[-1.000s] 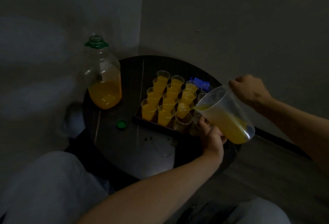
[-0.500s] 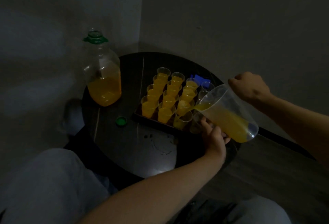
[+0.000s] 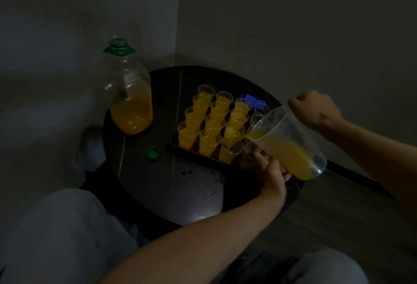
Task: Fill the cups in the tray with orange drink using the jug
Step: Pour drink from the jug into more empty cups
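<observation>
A person's right hand (image 3: 314, 109) is clenched around the handle of a clear plastic jug (image 3: 291, 144), tilted steeply with its spout down toward a dark rectangular tray (image 3: 194, 156) of small clear plastic cups (image 3: 208, 121) on a round dark table (image 3: 162, 184). Orange drink (image 3: 291, 156) fills the lower half of the tipped jug and runs up to the spout. Just below the jug, the left hand (image 3: 269, 170) is wrapped around an empty clear cup (image 3: 248, 156) at the tray's near right corner, directly under the spout. Beyond the left hand's fingertips, three columns of cups stand filled with orange liquid, packed rim to rim; the column nearest the right hand holds cups that look empty, partly hidden behind the jug. A blue object (image 3: 250, 98) shows at the tray's far side; what it is cannot be told in the dim light. Well to the left of both hands, a large clear plastic bottle (image 3: 128, 94) with a green neck ring stands uncapped and upright, orange drink filling roughly its bottom third. Its green screw cap (image 3: 152, 153) lies on the table between the bottle and the tray.
</observation>
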`<action>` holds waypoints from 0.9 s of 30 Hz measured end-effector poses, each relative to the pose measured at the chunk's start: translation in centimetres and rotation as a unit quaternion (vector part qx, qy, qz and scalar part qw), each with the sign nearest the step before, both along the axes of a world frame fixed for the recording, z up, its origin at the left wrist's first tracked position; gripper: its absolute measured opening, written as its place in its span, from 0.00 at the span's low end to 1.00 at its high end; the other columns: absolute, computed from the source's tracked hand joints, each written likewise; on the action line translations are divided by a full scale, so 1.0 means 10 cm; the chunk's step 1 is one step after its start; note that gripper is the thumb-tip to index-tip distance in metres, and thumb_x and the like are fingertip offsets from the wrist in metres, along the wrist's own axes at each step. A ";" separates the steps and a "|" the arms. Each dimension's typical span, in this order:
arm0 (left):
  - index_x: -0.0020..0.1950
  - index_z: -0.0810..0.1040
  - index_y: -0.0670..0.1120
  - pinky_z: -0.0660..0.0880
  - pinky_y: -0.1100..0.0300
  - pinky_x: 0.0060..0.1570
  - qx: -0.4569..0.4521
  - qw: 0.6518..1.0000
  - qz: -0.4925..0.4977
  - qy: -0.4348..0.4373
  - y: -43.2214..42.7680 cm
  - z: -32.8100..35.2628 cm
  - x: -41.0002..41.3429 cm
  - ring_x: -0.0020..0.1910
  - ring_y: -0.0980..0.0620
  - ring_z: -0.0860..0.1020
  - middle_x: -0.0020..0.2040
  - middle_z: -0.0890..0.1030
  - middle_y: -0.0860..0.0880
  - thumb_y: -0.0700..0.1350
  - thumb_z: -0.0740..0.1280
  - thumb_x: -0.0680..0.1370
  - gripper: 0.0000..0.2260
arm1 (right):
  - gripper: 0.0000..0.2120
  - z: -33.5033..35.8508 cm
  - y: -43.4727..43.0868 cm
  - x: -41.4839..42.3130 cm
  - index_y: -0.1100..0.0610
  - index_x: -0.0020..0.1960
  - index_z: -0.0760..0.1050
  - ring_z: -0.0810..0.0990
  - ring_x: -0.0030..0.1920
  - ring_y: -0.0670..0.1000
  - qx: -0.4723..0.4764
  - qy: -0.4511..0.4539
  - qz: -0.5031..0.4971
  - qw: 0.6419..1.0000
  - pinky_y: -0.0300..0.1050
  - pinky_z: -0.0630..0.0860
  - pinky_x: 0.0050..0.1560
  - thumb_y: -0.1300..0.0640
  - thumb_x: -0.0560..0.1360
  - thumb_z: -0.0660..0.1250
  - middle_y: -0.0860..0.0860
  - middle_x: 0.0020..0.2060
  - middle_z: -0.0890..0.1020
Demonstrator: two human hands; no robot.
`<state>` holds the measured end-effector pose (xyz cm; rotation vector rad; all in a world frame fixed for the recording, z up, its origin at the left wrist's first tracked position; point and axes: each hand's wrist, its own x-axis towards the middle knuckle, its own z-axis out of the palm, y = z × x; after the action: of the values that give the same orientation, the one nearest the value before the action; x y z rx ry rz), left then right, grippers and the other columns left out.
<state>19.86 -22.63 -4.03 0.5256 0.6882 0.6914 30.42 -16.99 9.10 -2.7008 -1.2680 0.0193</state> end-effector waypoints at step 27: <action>0.79 0.58 0.58 0.73 0.40 0.67 -0.017 1.000 0.004 -0.013 -0.07 0.03 0.06 0.69 0.36 0.72 0.74 0.68 0.36 0.38 0.54 0.85 0.25 | 0.17 0.03 -0.06 0.02 0.61 0.42 0.75 0.72 0.32 0.52 -0.009 -0.015 -0.003 1.000 0.44 0.66 0.35 0.51 0.81 0.57 0.56 0.34 0.74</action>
<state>20.45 -23.29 -3.71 0.4818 0.6774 0.6907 30.58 -17.54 9.43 -2.7307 -1.2727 -0.0104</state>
